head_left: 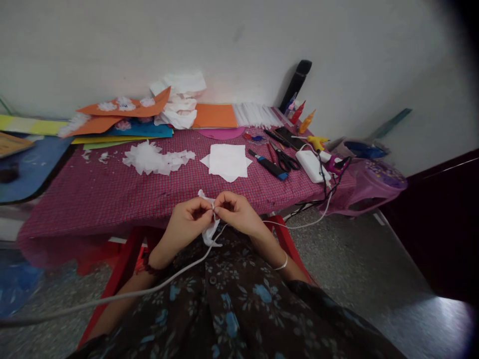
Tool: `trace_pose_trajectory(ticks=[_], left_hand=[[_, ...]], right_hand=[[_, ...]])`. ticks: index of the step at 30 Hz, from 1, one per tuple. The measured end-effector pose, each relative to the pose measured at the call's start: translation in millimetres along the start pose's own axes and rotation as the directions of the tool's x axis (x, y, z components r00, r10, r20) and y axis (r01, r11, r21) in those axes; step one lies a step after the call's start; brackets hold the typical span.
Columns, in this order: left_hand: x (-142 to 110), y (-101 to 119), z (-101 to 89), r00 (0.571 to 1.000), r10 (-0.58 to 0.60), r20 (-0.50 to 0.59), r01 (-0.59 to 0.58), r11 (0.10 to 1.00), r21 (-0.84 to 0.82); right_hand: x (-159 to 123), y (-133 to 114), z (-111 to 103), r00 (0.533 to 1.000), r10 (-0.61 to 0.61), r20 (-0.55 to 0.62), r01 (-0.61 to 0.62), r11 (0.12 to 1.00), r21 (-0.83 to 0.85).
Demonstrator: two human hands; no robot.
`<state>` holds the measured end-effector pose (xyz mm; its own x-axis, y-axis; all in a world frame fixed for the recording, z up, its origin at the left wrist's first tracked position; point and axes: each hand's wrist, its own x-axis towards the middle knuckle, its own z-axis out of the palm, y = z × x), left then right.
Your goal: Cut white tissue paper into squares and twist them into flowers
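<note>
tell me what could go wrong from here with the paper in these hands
The thin paper might tear where the left hand and right hand pinch it. The white cable, running so close by, could snag it. The white sheets, stacked askew, might slip if bumped.

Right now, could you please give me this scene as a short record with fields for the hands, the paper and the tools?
Left hand: fingertips pinched on a crumpled white piece
Right hand: pinched on the same piece, fingertips close to the left hand's
Position: in front of the table's near edge
Surface: red checked cloth
Beyond the hands: flat white sheets, corners jutting out
Left of the sheets: jagged white paper pile
Right of the sheets: black-and-blue cutter, then scissors
Near wall: orange sheet, lying flat
</note>
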<state>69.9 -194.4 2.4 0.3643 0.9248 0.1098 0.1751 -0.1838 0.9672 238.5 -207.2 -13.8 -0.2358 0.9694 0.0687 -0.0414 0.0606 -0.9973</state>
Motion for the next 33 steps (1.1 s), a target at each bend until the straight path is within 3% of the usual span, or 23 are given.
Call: trace_pose_trajectory(ticks=[7, 14, 19, 22, 24, 26, 28, 30, 33], left_hand=[[1, -1, -0.8, 1.0, -0.024, -0.015, 0.023, 0.998, -0.062], [1, -3, 0.2, 0.999, -0.026, 0.028, 0.029, 0.995, -0.098], [2, -4, 2.7, 1.0, 0.004, 0.005, -0.004, 0.998, -0.061], [0, 3, -4.1, 0.999, 0.034, -0.008, -0.034, 0.997, -0.075], [-2, 7, -11.9, 1.0, 0.019, 0.015, -0.017, 0.991, -0.131], [-3, 10, -19.9, 0.996, -0.014, 0.083, 0.028, 0.984, -0.177], [-4, 11, -26.1, 0.992, -0.026, 0.12, 0.046, 0.985, -0.167], [-4, 11, -30.4, 0.999, -0.02, 0.036, 0.024, 0.993, -0.119], [-2, 10, -36.5, 0.97, 0.003, -0.244, -0.02, 0.998, -0.067]], right_hand=[[2, -3, -2, 0.997, 0.009, 0.074, -0.018, 0.992, 0.121], [2, -3, -4, 0.998, -0.015, 0.056, 0.011, 0.998, 0.063], [2, 1, -5, 0.992, -0.063, 0.113, 0.057, 0.996, 0.062], [0, -2, -8, 0.986, -0.168, 0.015, 0.169, 0.986, -0.01], [-2, -8, -10, 0.95, -0.312, -0.009, 0.307, 0.94, -0.147], [-3, -12, -11, 0.911, -0.403, 0.093, 0.412, 0.869, -0.273], [-3, -13, -10, 0.905, -0.379, 0.193, 0.424, 0.839, -0.34], [-2, -10, -8, 0.939, -0.291, 0.182, 0.341, 0.857, -0.387], [1, -1, -11, 0.983, -0.172, 0.058, 0.181, 0.908, -0.377]])
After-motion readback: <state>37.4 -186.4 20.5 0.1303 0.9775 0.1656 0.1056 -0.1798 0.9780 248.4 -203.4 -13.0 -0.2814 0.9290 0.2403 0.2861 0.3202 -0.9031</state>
